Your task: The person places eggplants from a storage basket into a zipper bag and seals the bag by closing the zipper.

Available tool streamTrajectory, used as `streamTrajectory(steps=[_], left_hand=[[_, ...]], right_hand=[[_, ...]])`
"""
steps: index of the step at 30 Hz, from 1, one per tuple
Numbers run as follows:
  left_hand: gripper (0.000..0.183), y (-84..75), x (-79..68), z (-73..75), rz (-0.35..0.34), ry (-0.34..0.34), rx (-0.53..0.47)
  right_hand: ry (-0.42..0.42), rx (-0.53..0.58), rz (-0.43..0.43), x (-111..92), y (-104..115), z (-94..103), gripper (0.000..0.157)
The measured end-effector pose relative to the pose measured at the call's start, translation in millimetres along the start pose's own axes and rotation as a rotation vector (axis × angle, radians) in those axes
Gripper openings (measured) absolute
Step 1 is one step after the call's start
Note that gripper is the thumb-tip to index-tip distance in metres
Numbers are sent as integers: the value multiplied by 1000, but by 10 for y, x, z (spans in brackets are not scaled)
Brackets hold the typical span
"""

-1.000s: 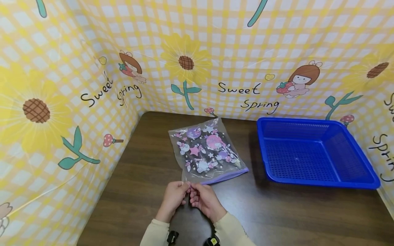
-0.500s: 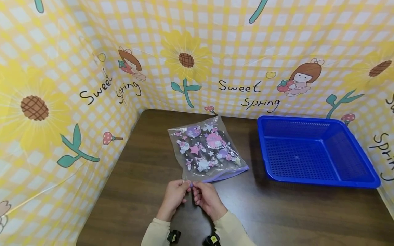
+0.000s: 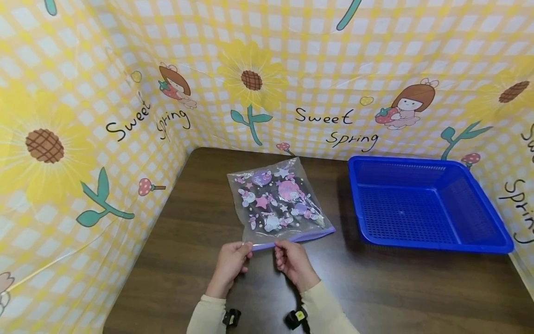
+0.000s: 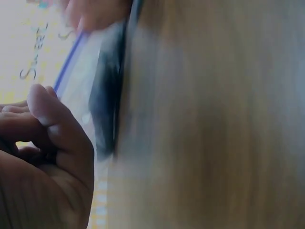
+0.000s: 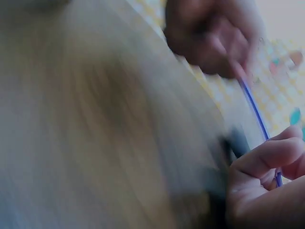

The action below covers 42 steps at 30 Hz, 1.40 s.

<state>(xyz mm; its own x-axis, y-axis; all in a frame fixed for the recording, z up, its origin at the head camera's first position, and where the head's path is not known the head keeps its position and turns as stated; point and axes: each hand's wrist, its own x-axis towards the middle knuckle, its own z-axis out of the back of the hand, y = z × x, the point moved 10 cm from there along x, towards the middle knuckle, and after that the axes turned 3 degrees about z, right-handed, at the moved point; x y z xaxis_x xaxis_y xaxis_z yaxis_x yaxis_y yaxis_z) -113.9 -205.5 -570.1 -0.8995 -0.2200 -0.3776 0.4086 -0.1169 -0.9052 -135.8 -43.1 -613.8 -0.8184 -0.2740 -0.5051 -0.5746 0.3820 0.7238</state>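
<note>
A clear zip bag (image 3: 273, 204) printed with pink, purple and white figures lies on the brown table, something dark showing through it. Its purple zip edge (image 3: 314, 235) faces the person. My left hand (image 3: 231, 263) pinches the left end of that edge between thumb and fingers. Farther along the same edge, my right hand (image 3: 294, 262) pinches it with thumb and curled fingers. In the left wrist view the left thumb and fingers (image 4: 52, 129) curl at the purple strip. The strip passes through the right hand's grip (image 5: 271, 167) in the right wrist view.
A blue perforated plastic basket (image 3: 400, 218) stands to the right of the bag. Yellow checked cloth (image 3: 325, 93) with printed flowers hangs behind and at the left of the brown table (image 3: 179, 260).
My right hand has slid right along the purple edge, away from the left hand. The left hand has shifted slightly left. A stretch of the zip edge now shows between them.
</note>
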Motion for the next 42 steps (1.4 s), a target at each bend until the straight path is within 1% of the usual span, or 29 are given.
streamTrajectory(steps=[2, 4, 7, 12, 15, 19, 21, 25, 26, 30, 32, 36, 39, 42], left_hand=[[35, 2, 11, 51, 8, -13, 11], [34, -9, 16, 60, 4, -4, 21], [34, -29, 22, 30, -15, 16, 33], [34, -54, 19, -5, -38, 2, 48], [34, -67, 27, -33, -41, 0, 54], [34, -69, 43, -39, -35, 19, 52], [34, -57, 55, 18, -23, 5, 50], [35, -39, 73, 182, 1, -42, 63], [35, -42, 75, 206, 1, -42, 65], [35, -62, 100, 227, -3, -6, 76], [34, -68, 116, 273, -2, -16, 70], [34, -50, 148, 436, 14, -57, 71], [34, -29, 175, 503, 23, -54, 76], [33, 31, 181, 517, 39, -16, 67]], right_hand=[[-29, -1, 14, 9, 52, 87, 29], [-43, -14, 12, 14, 80, 146, 29], [-45, -25, 6, 18, 102, 191, 29], [-65, -32, 23, 18, 156, 248, 28], [-68, -41, 34, 9, 194, 278, 27], [-54, -43, 31, 14, 239, 315, 28], [-75, -28, 43, 21, 288, 385, 29], [-142, -15, 73, 19, 405, 576, 29], [-152, -16, 72, 21, 423, 614, 30], [-121, -36, 52, 16, 459, 683, 32], [-126, -18, 60, 5, 504, 753, 33], [-181, 1, 99, -31, 626, 970, 34], [-196, -24, 108, -44, 666, 1051, 34], [-177, -102, 113, -59, 654, 1040, 29]])
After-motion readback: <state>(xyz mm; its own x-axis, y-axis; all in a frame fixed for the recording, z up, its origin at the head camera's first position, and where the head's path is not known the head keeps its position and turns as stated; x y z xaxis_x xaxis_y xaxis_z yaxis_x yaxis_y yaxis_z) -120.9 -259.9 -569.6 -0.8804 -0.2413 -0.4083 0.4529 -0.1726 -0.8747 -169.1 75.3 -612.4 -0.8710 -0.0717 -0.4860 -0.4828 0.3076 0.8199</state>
